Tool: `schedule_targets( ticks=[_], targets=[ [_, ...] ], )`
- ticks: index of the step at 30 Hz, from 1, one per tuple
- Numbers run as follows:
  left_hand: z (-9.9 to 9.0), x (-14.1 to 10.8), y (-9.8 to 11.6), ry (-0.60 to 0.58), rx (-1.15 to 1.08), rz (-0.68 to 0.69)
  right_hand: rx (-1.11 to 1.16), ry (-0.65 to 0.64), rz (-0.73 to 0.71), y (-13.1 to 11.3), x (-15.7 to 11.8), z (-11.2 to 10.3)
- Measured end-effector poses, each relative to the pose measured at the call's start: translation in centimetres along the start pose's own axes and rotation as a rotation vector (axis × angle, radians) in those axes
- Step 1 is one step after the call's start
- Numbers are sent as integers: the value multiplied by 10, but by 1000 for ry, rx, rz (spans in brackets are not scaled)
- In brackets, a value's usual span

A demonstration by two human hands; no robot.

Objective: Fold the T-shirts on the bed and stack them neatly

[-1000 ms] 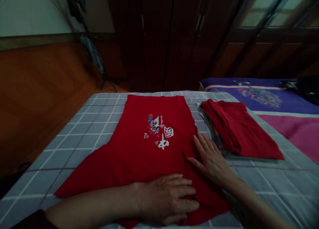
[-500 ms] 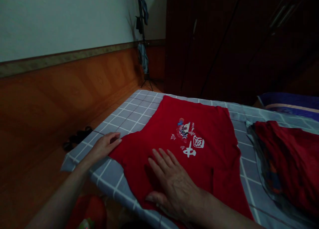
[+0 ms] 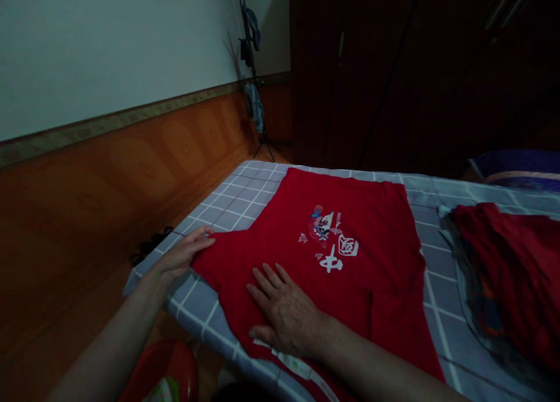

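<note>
A red shirt (image 3: pixel 350 209) with a printed picture and white characters lies spread on the grey checked cloth (image 3: pixel 210 320). At its left sleeve end, my left hand (image 3: pixel 186 251) pinches the edge between thumb and fingers. My right hand (image 3: pixel 286 314) rests flat on the shirt, left of the print, with its fingers apart. A pale strip shows at the shirt's near edge, just below my right hand.
A pile of folded red and dark clothes (image 3: pixel 511 273) lies at the right. Below the near edge is a red stool (image 3: pixel 168 367). Behind stand a clothes rack (image 3: pixel 251 58) and dark wardrobes (image 3: pixel 371 69). Dark shoes (image 3: pixel 151 244) are on the floor at left.
My right hand has slid a little to the left across the shirt. The pale strip at the near edge has come into view. My left hand stays at the sleeve; the view has shifted slightly.
</note>
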State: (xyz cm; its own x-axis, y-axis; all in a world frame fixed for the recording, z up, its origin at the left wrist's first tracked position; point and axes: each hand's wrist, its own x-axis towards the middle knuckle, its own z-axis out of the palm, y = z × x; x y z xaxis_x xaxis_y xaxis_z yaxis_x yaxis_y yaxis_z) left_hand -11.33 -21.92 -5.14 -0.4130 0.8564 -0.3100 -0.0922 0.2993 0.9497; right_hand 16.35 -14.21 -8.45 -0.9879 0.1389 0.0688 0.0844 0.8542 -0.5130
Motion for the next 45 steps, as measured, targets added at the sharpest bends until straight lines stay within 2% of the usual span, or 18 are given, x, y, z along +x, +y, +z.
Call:
schedule_targets(
  ticks=[5,10,15,19,24,28,33,35,39,41,43,45],
  targets=[
    [-18,8,0,119,6,166,-18,5,-8,1,0,1],
    [-21,13,-10,173,303,84,-23,28,-31,3,-1,3],
    [-8,33,-14,227,778,178,-48,32,-34,3,-1,4],
    [-9,43,-17,231,908,162,-51,30,-32,3,-1,4],
    [-18,28,-24,269,1007,168,-39,37,-41,4,-2,4],
    [-20,18,-28,258,995,139,-16,22,-39,3,-1,3],
    [-15,19,-24,303,875,180,1,28,-47,3,-1,2],
    [-13,18,-24,283,819,183,-7,31,-47,3,-2,3],
    [-9,14,-21,165,539,64,-15,44,-53,4,-3,4],
    [-7,11,-16,171,430,43,-11,52,-57,4,-3,5],
    [0,5,-8,233,438,120,-9,79,-47,3,-2,6],
    [12,-4,1,282,529,267,-16,146,-16,2,-1,8]
  ],
)
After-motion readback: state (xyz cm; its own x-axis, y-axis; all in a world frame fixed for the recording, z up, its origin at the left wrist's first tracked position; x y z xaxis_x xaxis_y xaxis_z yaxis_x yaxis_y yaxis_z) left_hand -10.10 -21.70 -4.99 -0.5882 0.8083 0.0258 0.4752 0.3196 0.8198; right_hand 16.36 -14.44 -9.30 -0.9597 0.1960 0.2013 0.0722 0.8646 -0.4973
